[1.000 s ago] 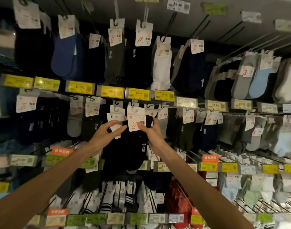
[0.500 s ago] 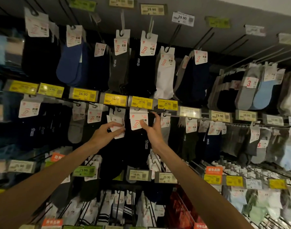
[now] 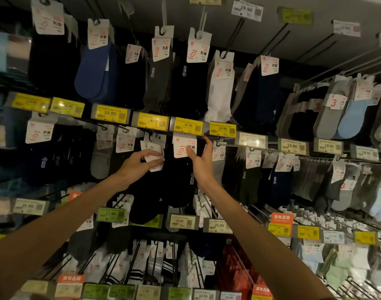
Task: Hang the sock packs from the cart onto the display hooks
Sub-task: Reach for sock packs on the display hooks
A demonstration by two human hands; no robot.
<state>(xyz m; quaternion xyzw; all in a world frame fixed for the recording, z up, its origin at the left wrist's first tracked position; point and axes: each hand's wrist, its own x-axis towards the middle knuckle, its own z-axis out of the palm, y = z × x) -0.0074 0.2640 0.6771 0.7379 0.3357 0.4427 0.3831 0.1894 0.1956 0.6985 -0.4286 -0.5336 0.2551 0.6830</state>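
1. Left forearm (image 3: 66, 219): bare, reaching up and far from the near left.
2. Left hand (image 3: 139, 164): fingers curled, thumb and fingertips pinching a sock-pack header card (image 3: 155, 163).
3. Right forearm (image 3: 250, 226): bare, raised from the near right.
4. Right hand (image 3: 201, 165): palm facing left, fingers straight and pointing up, thumb tip touching a black sock pack (image 3: 182, 148).

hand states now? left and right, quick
Left hand: closed, gripping the white header cards of sock packs.
Right hand: open, fingers straight, thumb touching the black pack's header card.
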